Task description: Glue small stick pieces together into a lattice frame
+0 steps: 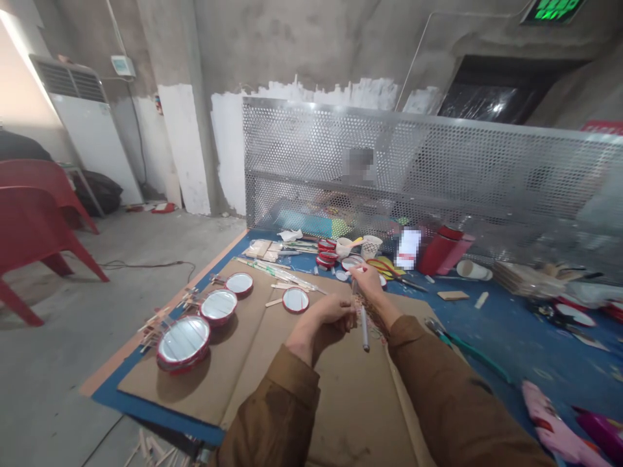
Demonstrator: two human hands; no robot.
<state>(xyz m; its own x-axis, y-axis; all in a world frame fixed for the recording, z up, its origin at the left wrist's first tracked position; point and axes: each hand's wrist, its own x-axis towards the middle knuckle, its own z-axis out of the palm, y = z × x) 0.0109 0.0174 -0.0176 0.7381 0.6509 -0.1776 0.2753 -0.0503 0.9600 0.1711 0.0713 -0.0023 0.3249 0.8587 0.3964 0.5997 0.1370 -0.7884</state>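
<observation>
Over the brown cardboard sheet (341, 395), my left hand (333, 311) is closed, its fingers curled together; what they grip is too small and blurred to name. My right hand (368, 283) reaches just beyond it with thumb and fingers pinched, and what lies between them cannot be made out. A pale pen-like stick (365, 329) points down beside my left fingertips; which hand supports it is unclear. Left of my hands lies a small round red-rimmed disc (295, 299) with a wooden stick. Three larger red-rimmed discs (183, 340) with wooden sticks stand in a row along the left side.
Green-handled pliers (479, 357) lie on the blue table (525, 324) at right. Paper cups (371, 246), yellow-handled scissors (387, 267), a phone (407, 248) and a red bottle (439, 251) stand or lie along the back, before a perforated metal screen (302, 143). A red chair (39, 233) is left.
</observation>
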